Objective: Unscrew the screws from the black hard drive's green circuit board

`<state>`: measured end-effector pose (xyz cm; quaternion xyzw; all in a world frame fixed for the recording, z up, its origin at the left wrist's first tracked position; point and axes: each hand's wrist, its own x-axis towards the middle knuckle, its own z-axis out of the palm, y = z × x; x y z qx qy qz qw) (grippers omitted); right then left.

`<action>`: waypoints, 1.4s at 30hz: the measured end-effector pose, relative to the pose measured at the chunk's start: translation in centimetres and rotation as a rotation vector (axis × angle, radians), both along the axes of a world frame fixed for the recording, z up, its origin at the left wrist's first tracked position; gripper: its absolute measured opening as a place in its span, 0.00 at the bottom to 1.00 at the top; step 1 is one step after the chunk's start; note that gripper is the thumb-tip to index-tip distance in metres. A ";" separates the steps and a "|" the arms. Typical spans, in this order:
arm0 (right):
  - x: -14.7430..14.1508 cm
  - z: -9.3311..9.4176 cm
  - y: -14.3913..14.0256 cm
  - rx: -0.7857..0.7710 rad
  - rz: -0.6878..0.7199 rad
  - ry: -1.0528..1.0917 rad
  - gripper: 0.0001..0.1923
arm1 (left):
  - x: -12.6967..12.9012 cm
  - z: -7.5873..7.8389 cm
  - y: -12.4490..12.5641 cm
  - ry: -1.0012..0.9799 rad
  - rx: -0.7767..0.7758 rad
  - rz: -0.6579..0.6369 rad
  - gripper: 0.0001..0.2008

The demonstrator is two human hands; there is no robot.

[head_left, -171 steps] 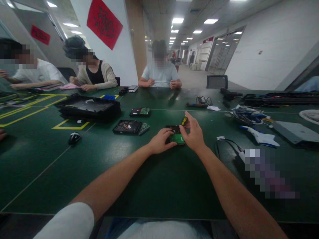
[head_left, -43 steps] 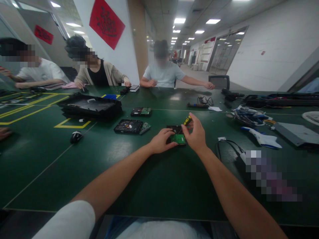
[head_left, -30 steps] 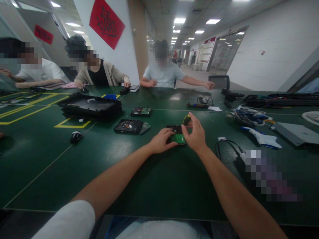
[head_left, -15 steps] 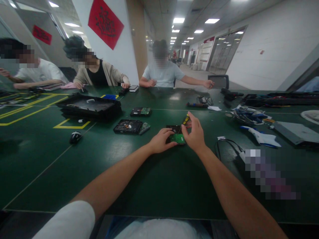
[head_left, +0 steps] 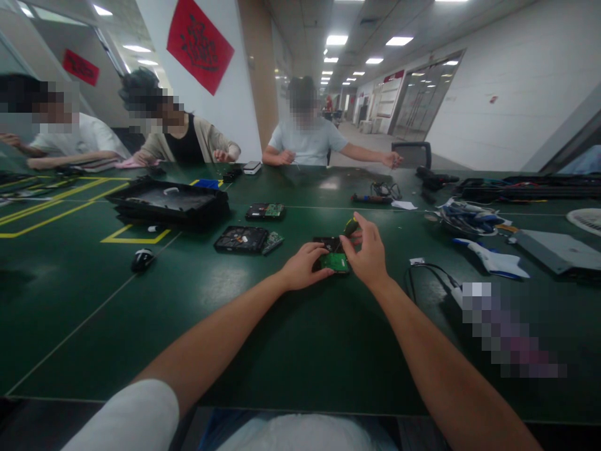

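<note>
A hard drive with a green circuit board (head_left: 335, 262) lies flat on the dark green table (head_left: 282, 338) in front of me. My left hand (head_left: 307, 265) grips its left side, thumb along the near edge and fingers over the far part. In my right hand (head_left: 366, 250) is a screwdriver (head_left: 349, 227) with a yellow and black handle, pinched between thumb and fingers. It leans over the drive with its shaft pointing down at the board; the tip is too small to make out.
Left of the drive lie an opened drive (head_left: 241, 238) with a loose circuit board (head_left: 272, 242), and another drive (head_left: 265, 211). Further left are a black tray (head_left: 169, 200) and a mouse (head_left: 142, 259). Cables (head_left: 469, 217) and a metal box (head_left: 556, 247) lie right. Three people sit opposite.
The screwdriver handle has turned in my right fingers, showing less yellow. My left hand and the drive stay put. Across the table, one person's hands have shifted.
</note>
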<state>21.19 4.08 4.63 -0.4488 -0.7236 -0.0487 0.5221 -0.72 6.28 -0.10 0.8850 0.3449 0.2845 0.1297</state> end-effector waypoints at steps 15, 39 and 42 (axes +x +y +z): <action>-0.1 -0.1 0.0 0.005 -0.001 -0.005 0.33 | 0.0 0.0 0.0 -0.003 -0.010 -0.002 0.31; -0.2 -0.2 0.0 -0.008 -0.006 -0.018 0.37 | -0.1 0.3 -0.1 -0.009 -0.010 -0.008 0.30; -0.2 -0.3 0.2 -0.016 -0.002 0.014 0.36 | 0.0 0.3 -0.2 -0.009 -0.014 -0.006 0.30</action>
